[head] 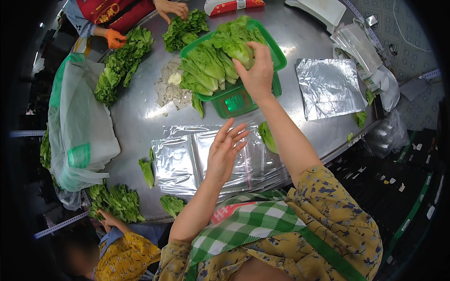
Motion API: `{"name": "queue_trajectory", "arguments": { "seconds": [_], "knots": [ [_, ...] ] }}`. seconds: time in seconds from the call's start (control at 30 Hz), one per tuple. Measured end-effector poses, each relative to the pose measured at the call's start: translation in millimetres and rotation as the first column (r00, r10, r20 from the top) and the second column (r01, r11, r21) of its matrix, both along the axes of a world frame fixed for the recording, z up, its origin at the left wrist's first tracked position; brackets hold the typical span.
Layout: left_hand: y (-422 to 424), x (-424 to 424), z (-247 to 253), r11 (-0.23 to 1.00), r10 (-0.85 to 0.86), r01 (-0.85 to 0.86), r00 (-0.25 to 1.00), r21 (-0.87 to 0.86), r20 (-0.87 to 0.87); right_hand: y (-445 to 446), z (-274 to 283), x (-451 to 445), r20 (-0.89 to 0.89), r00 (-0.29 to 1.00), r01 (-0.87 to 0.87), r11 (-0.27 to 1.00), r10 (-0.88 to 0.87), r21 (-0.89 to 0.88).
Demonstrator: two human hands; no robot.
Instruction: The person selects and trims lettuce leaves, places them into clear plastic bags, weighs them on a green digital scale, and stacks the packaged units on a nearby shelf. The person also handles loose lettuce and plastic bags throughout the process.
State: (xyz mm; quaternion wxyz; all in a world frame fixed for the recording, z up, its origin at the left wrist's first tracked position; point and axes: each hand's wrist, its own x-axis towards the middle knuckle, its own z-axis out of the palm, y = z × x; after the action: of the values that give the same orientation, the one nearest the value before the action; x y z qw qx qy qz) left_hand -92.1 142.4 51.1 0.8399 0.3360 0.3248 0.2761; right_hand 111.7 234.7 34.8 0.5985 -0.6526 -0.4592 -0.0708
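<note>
My right hand (259, 72) grips a head of green leaf lettuce (232, 37) by its pale base, over a green plastic tray (280, 58). Several more lettuce heads (202, 65) lie side by side in that tray. Beneath it stands a green digital scale (219, 108) with a lit display. My left hand (223, 154) is empty, its fingers spread, above clear plastic bags (175, 159) spread flat on the near part of the table. A loose lettuce leaf (268, 137) lies by my right forearm.
A foam box (95, 116) draped with plastic stands left on the metal table (133, 154). Silver foil-like sheets (330, 87) lie right, below a white device (320, 12). Co-workers' hands (172, 8) touch lettuce bunches (184, 30) at the far side and the lower left.
</note>
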Motion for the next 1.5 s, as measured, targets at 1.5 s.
{"name": "queue_trajectory", "arguments": {
  "seconds": [1.5],
  "knots": [
    [-60,-47,-46,0.980,-0.171,0.136,0.949,-0.146,-0.265,-225,-96,-17,-0.903,0.430,-0.541,0.809,0.030,-0.230]
  ]
}}
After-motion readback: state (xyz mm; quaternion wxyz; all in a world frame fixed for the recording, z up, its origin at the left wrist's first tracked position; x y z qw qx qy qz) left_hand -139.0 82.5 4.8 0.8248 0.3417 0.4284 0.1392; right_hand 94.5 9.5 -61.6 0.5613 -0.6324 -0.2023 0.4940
